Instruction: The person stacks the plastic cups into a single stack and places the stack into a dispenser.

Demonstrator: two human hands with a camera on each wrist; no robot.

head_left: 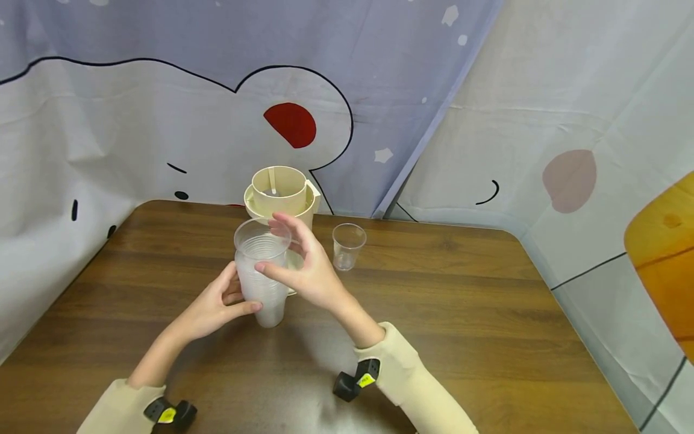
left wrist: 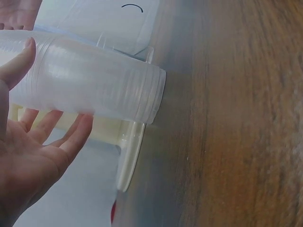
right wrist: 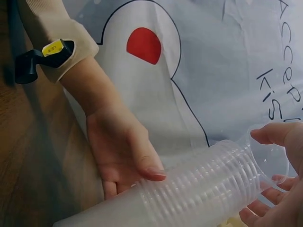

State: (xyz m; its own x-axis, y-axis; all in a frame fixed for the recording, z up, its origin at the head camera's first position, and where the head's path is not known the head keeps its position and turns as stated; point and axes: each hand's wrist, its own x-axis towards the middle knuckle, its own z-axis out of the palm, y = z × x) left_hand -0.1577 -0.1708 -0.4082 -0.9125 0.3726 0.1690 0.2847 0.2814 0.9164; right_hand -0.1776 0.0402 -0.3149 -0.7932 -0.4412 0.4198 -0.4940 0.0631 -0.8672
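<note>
A tall stack of transparent plastic cups point(head_left: 260, 283) is held upright between both hands, its base close over the table in the left wrist view. Low on the stack, the left hand point(head_left: 214, 304) grips it with the thumb on the near side and the fingers round the far left. The right hand point(head_left: 306, 265) holds the upper end, thumb and fingers spread about the top cup point(right wrist: 270, 158), which stands out above the stack's ribbed rims. Behind the stack is a cream plastic holder point(head_left: 282, 190) with a round open top, its lower part mostly hidden by the cups and right hand.
One transparent cup point(head_left: 349, 247) stands upright on the wooden table point(head_left: 461, 325), right of the holder. A printed curtain point(head_left: 206, 132) hangs along the table's back edge and right side. Both wrists wear small black devices with yellow labels.
</note>
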